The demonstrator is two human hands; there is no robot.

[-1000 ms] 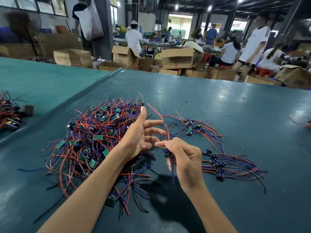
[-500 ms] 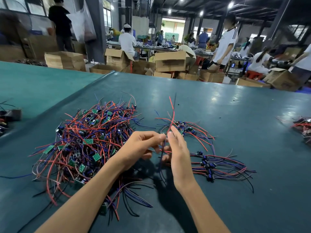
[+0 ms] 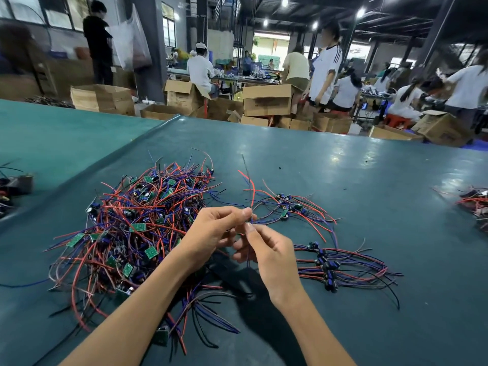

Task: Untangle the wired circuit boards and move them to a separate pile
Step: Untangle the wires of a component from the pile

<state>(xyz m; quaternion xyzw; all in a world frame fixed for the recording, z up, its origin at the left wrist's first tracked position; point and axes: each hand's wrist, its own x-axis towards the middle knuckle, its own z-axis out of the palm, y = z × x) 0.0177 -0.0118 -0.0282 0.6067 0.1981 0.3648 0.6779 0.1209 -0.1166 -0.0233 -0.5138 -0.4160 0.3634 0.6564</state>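
Since 0.5 s ago: right hand point(image 3: 272, 254) went from near-flat w/ straight fingers to curled, thumb + forefinger now pinching the wire bunch point(image 3: 250, 204). Left hand point(image 3: 211, 233) barely shifted, its fingers point(image 3: 247, 211) pinching the same bunch just above. Hands meet over the counter point(image 3: 356, 175), between the tangled pile point(image 3: 137, 225) at left and the separated pile point(image 3: 340, 265) at near right. Red wire point(image 3: 252, 188) and a dark one stick up on the far side of the pinch; one dark lead point(image 3: 248, 260) hangs below the right hand. Board of this unit is hidden btwn the hands, can't tell. Handling est.: v. light; leads thin, floppy, springy enough to snag neighbours; smooth insulation prob. slips under a weak pinch. Joints at the board likely the weak pt, so no yanking by wire ends. Best hold: board edge or leads close to it, other hand combing ends free. Small cluster point(image 3: 287, 207) lies far right of the hands.
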